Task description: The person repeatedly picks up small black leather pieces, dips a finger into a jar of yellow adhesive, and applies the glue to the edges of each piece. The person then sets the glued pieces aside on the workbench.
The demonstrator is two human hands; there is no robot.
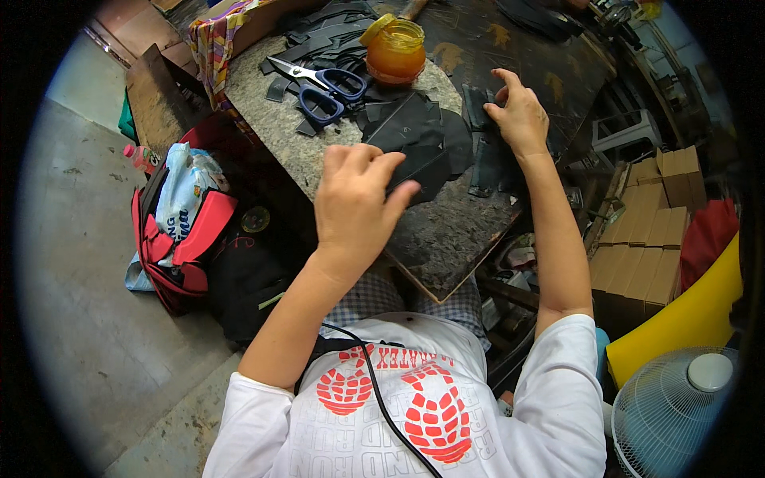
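My left hand (355, 199) hovers at the near left edge of a pile of black cut pieces (422, 143), fingers bent and thumb held apart, with nothing seen in it. Several flat black pieces of leather-like material overlap in that pile. Over on the right, my right hand (519, 115) has its thumb and fingers spread beside dark strips (478, 107); I cannot tell whether the thumb touches one. Blue-handled scissors (323, 92) lie with blades parted, left of the pile. Behind the pile stands a jar of amber glue-like stuff (396, 56), its yellow lid tilted against the rim.
A worn stone-like board (275, 127) lies under these things on a dark table (518, 48). More black scraps (331, 36) heap at the back. A red and black bag (187, 231) sits at left. Cardboard boxes (645, 239) and a fan (677, 414) stand at right.
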